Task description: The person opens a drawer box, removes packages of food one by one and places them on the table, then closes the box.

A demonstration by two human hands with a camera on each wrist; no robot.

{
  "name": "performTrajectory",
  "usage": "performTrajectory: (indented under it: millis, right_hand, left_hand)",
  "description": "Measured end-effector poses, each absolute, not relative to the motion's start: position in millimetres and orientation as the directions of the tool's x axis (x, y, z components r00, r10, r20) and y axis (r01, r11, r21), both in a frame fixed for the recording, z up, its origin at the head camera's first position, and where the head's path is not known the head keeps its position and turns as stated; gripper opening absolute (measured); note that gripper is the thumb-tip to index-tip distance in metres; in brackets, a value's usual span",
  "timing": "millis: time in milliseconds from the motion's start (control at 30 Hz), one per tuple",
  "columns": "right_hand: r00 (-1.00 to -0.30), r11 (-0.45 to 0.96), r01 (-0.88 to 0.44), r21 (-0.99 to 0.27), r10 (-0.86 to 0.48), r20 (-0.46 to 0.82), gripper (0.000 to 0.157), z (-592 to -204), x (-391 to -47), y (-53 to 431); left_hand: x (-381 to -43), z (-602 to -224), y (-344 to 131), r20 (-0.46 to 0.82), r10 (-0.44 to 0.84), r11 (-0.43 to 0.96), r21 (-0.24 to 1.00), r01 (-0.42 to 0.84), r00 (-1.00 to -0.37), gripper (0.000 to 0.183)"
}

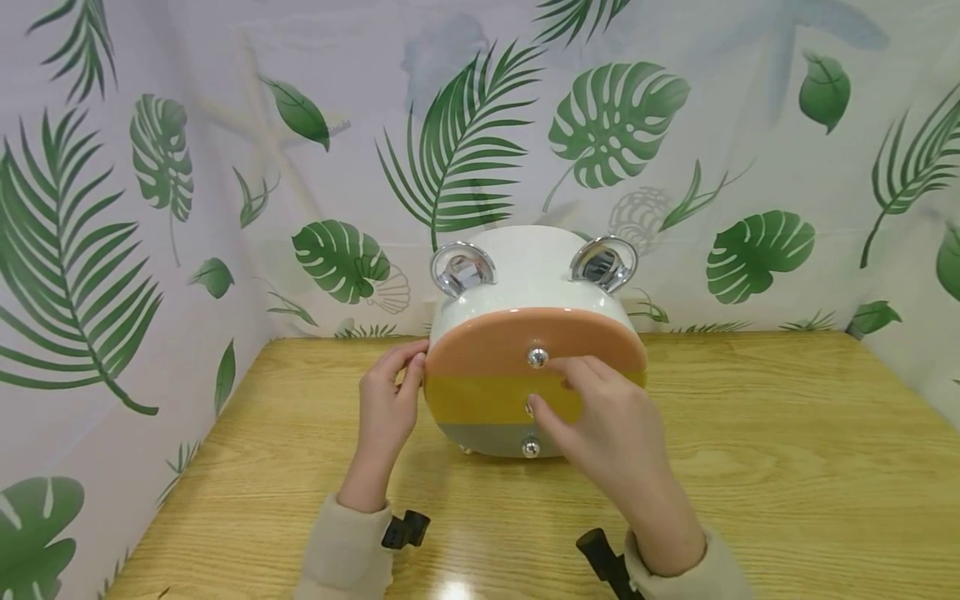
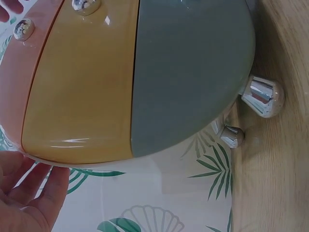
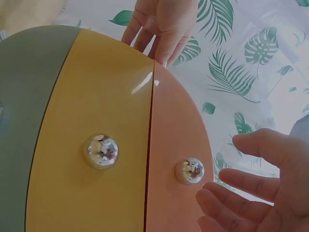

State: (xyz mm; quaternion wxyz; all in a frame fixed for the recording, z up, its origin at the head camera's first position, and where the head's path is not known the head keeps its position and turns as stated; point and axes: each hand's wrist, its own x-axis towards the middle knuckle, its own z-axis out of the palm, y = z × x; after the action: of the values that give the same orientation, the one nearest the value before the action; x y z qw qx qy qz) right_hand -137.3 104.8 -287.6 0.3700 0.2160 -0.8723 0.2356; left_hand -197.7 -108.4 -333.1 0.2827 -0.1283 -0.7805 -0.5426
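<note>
Two hands at the front of a round-faced drawer box

The drawer box point(image 1: 502, 337) is standing on the wood-grain worktop point(image 1: 787, 433), around the middle of the scene, with its banded face turning to the near side. An orange panel point(image 1: 472, 346) is running along the top, a yellow panel point(image 1: 468, 400) across the middle and a grey-green panel point(image 1: 483, 437) along the bottom. The left hand point(image 1: 388, 400) is touching the box's left edge, its grip loosely open, its fingers resting against the side without closing round it. The right hand point(image 1: 615, 425) is hovering before the face, right of the knobs; its grip is standing open, thumb and fingers apart, and is holding nothing. Its fingers are hanging near the top knob point(image 1: 537, 357), while the thumb is partly covering the middle knob point(image 1: 529, 406) in the head view. The bottom knob point(image 1: 531, 447) is showing below. Two chrome loops point(image 1: 603, 263) are sitting on the box's top, left and right, and shiny feet point(image 2: 263, 96) are supporting it. A leaf-printed backdrop point(image 1: 480, 33) is hanging on the far side.
</note>
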Motion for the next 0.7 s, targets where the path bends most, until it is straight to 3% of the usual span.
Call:
performTrajectory:
  millis: [167,467,700]
  right_hand:
    - [-0.601,0.788,-0.562,-0.253,-0.179,0.779,0.027,-288,-143,102]
    - [-0.463,0.764,-0.613,-0.202,-0.14,0.875,0.028,-298,-159,94]
    - [-0.416,0.775,-0.611,-0.161,-0.143,0.898,0.026,-307,-166,89]
  left_hand:
    - [-198,-333,-108,0.571,-0.111,0.379,0.781,0.496,-0.814,0.019]
    - [-199,-335,-110,0.565,-0.111,0.377,0.785,0.491,-0.818,0.02]
    - [-198,-335,-110,0.565,-0.109,0.373,0.786,0.493,-0.818,0.02]
